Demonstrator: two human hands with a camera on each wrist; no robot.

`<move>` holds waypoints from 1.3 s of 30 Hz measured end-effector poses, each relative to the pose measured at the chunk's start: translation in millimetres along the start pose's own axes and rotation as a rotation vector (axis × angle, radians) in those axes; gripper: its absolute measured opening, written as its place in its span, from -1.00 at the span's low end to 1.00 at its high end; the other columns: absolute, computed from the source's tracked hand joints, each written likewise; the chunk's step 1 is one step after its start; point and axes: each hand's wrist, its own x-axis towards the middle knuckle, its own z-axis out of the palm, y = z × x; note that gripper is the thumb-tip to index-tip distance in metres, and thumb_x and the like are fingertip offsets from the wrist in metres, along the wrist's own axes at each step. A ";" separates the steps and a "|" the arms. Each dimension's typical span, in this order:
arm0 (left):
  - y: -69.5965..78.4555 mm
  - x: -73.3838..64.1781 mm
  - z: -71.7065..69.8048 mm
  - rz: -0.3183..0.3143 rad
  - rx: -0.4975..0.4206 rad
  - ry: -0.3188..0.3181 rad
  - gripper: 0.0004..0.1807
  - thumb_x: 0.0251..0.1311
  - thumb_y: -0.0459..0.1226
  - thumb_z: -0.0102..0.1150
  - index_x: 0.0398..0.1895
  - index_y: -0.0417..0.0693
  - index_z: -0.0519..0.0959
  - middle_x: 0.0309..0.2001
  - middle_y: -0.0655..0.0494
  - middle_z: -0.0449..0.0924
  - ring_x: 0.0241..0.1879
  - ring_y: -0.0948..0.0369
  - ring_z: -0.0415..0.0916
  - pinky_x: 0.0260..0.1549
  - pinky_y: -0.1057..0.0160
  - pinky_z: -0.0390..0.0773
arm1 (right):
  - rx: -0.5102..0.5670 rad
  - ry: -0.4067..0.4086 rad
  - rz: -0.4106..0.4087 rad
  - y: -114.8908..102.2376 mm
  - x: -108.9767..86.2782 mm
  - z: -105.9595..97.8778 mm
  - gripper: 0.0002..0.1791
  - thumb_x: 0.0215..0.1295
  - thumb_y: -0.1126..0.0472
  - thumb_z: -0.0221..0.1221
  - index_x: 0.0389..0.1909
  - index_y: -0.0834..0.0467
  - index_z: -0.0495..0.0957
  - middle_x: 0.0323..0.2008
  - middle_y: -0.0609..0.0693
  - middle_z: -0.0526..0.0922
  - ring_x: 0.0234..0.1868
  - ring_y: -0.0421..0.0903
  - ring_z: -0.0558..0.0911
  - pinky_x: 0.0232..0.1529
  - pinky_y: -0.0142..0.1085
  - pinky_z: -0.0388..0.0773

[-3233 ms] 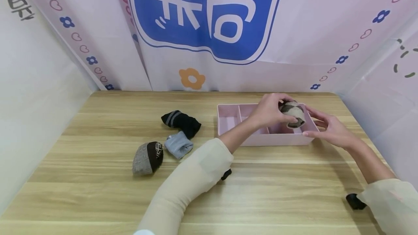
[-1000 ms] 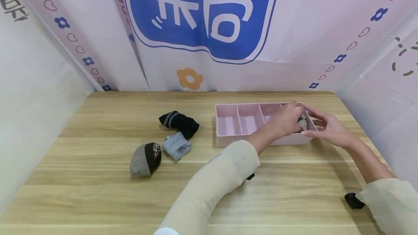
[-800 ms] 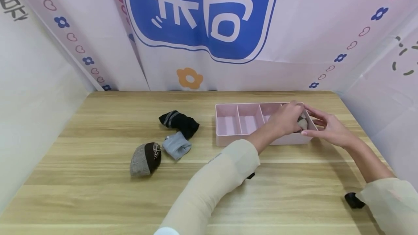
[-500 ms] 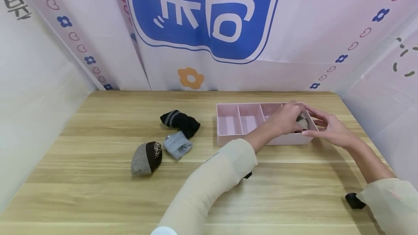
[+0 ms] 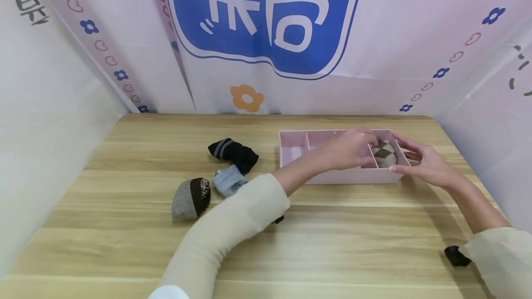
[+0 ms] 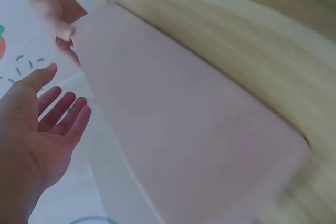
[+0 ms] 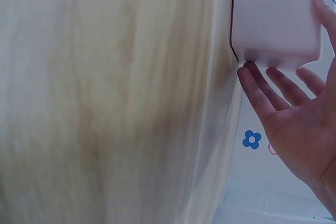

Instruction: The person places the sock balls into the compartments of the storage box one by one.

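Note:
A rolled sock in a beige and dark argyle pattern [image 5: 384,153] lies in the right-end compartment of a pink divided box [image 5: 341,177]. My left hand [image 5: 349,149] hovers over the compartments just left of that sock. In the left wrist view this left hand [image 6: 42,140] holds nothing, its fingers loosely spread beside the box wall [image 6: 184,114]. My right hand [image 5: 430,165] holds the box's right end, thumb at the front corner and fingers along the end wall. The right wrist view shows these right-hand fingers [image 7: 254,90] against the box's end [image 7: 278,19].
Left of the box lie a black sock with grey stripes [image 5: 234,155], a light blue rolled sock [image 5: 227,180] and a grey and dark brown sock [image 5: 191,199]. My left sleeve overlaps the blue one. White printed cloth [image 5: 374,59] stands behind the wooden table [image 5: 341,243].
The left hand carried the argyle sock into the right-end compartment, let go of it and drew back to the left. The right hand has stayed at the box's end.

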 end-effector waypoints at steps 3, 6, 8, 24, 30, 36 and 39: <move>-6.0 -19.6 -13.7 0.025 0.008 0.024 -0.58 0.40 -0.27 0.29 0.26 -0.27 0.58 0.24 -0.08 0.60 0.21 0.11 0.55 0.23 0.40 0.44 | -0.001 0.000 0.008 0.3 0.0 -1.2 0.03 0.30 0.31 0.39 0.65 0.23 -0.03 0.56 0.42 0.07 0.39 0.55 0.28 0.02 -0.70 0.39; -14.6 -42.4 -29.0 0.048 0.039 0.091 -0.62 0.38 -0.32 0.29 0.20 -0.27 0.61 0.17 -0.09 0.63 0.15 0.09 0.59 0.19 0.35 0.50 | -0.002 -0.003 0.015 0.8 0.2 -1.8 0.03 0.30 0.31 0.39 0.65 0.24 -0.03 0.57 0.42 0.06 0.39 0.56 0.27 0.02 -0.70 0.39; -20.9 -59.2 -39.1 0.057 0.052 0.159 -0.66 0.36 -0.34 0.30 0.15 -0.27 0.63 0.11 -0.09 0.65 0.11 0.08 0.61 0.16 0.35 0.53 | -0.004 -0.006 0.021 0.8 0.5 -2.1 0.04 0.30 0.30 0.39 0.65 0.23 -0.04 0.57 0.43 0.05 0.39 0.58 0.27 0.03 -0.69 0.40; -93.1 -172.2 -76.9 -0.222 0.148 0.469 -0.72 0.26 -0.36 0.36 -0.01 -0.31 0.69 0.00 -0.15 0.70 0.02 -0.08 0.64 0.10 0.00 0.60 | -0.027 -0.012 0.042 -2.4 -0.1 -3.5 0.06 0.30 0.27 0.40 0.67 0.18 -0.04 0.58 0.40 0.04 0.40 0.57 0.25 0.03 -0.69 0.38; -106.5 -199.0 -79.1 -0.381 0.143 0.421 -0.65 0.27 -0.32 0.37 0.05 -0.35 0.66 0.08 -0.22 0.65 0.08 -0.12 0.60 0.13 -0.05 0.58 | -0.032 -0.010 0.044 -1.4 0.6 -2.9 0.06 0.30 0.26 0.40 0.67 0.15 -0.05 0.58 0.40 0.04 0.40 0.58 0.25 0.02 -0.70 0.38; -113.8 -218.4 -79.1 -0.499 0.113 0.349 -0.58 0.32 -0.28 0.33 0.13 -0.39 0.60 0.19 -0.31 0.56 0.19 -0.17 0.52 0.17 -0.12 0.55 | -0.027 -0.001 0.033 -1.4 0.8 -2.2 0.06 0.29 0.27 0.40 0.67 0.16 -0.03 0.57 0.42 0.06 0.39 0.57 0.27 0.02 -0.70 0.38; -116.6 -223.4 -76.7 -0.567 0.127 0.296 -0.46 0.33 -0.19 0.33 0.22 -0.41 0.54 0.27 -0.36 0.48 0.28 -0.22 0.44 0.25 -0.17 0.48 | -0.025 -0.001 0.034 -1.1 0.3 -1.9 0.05 0.29 0.27 0.40 0.66 0.17 -0.03 0.57 0.42 0.06 0.39 0.57 0.27 0.02 -0.70 0.38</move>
